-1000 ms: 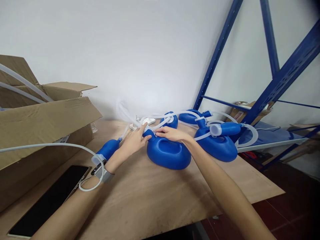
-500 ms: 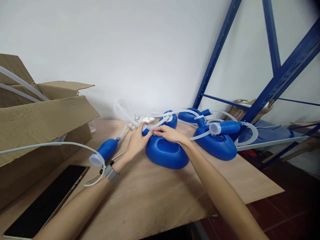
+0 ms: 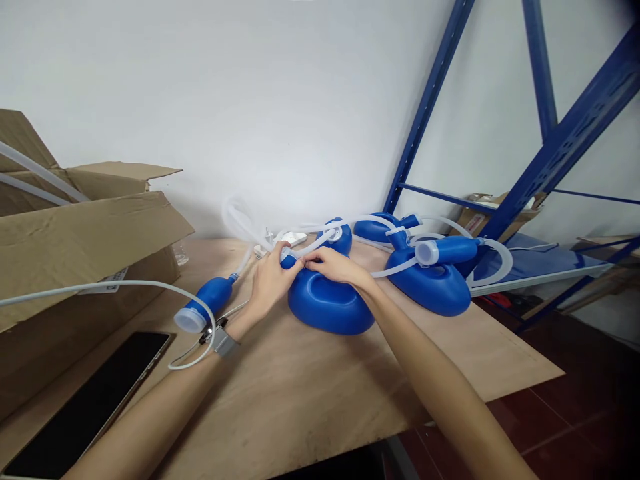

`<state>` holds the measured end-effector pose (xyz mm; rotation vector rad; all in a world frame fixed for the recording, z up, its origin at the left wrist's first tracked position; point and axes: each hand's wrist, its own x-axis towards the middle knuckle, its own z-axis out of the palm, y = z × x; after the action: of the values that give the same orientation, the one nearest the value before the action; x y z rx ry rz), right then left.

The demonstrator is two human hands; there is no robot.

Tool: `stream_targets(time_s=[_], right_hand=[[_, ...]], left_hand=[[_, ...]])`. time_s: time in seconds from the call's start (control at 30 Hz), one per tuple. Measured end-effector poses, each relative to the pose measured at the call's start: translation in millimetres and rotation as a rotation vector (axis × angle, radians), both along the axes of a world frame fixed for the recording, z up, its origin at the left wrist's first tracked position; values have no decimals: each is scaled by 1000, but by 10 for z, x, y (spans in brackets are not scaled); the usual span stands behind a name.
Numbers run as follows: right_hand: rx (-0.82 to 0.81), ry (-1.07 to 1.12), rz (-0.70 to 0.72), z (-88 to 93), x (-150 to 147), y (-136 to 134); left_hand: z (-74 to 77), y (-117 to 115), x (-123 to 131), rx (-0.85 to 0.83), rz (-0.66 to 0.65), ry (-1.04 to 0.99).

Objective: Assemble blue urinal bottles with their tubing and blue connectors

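Note:
A blue plastic bottle with a recessed handle lies on the wooden table in front of me. My left hand is closed round its blue neck and clear cap, where a clear tube joins. From the right, my right hand reaches over the bottle, its fingertips pinched together against the left fingertips at the neck. Whatever small part lies between the right fingertips is hidden. A blue funnel piece with a clear cap rests left of my left wrist, a tube running from its far end.
More blue bottles with coiled tubes lie at the right and back. An open cardboard box and a dark phone are at the left. A white cable crosses near my left wrist. Blue shelving rises at the right.
The whole view has shifted slightly, so the things appear a little farther left. Both hands stay at the bottle's neck, with only slight finger movement.

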<state>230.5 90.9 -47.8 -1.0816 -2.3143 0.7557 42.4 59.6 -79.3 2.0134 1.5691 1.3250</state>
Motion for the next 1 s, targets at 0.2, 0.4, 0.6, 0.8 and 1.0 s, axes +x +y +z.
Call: stream_targets(time_s=[0.2, 0.4, 0.6, 0.8, 1.0], right_hand=[[-31, 28, 11, -19, 0, 29], [-111, 79, -28, -37, 11, 49], [-130, 102, -37, -57, 14, 72], [-134, 93, -33, -67, 17, 84], [-148, 105, -18, -63, 20, 76]], left_hand=[[-1, -7, 37, 33, 28, -21], [-3, -21, 46, 24, 29, -20], [13, -21, 35, 12, 33, 1], [7, -28, 8, 16, 40, 21], [-16, -14, 23, 47, 56, 30]])
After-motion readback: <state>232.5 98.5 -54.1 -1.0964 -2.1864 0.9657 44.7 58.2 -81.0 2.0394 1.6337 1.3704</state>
